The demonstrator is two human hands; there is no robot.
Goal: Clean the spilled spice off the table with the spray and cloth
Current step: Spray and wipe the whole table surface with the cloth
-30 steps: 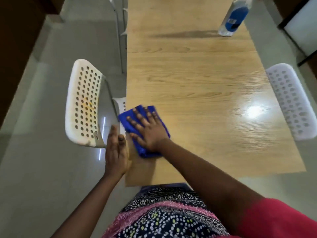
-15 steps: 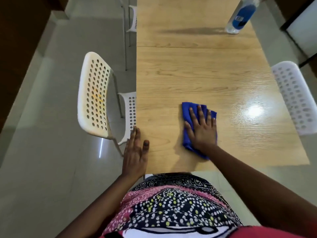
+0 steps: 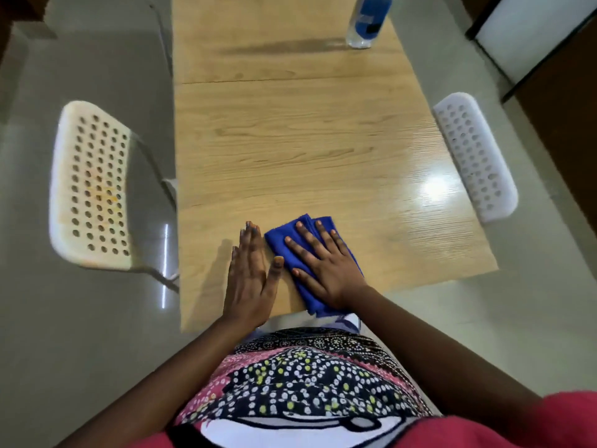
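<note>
Since half a second ago the cloth (image 3: pixel 310 250) has slid leftward along the near edge of the worktop (image 3: pixel 290 150), and the left hand (image 3: pixel 250 276) has come up from the worktop's left edge to lie beside it. From the left: a white perforated chair (image 3: pixel 90 189), then the left hand, flat with fingers (image 3: pixel 250 232) straight and released, its thumb almost touching the cloth. The right hand (image 3: pixel 326 270) presses the folded blue cloth with spread fingers, grasping nothing. The cloth's long axis runs away from the body, slightly angled. The left palm lies just left of the cloth, likely to catch swept spice. The spray bottle (image 3: pixel 368 21) stands far right, well apart.
</note>
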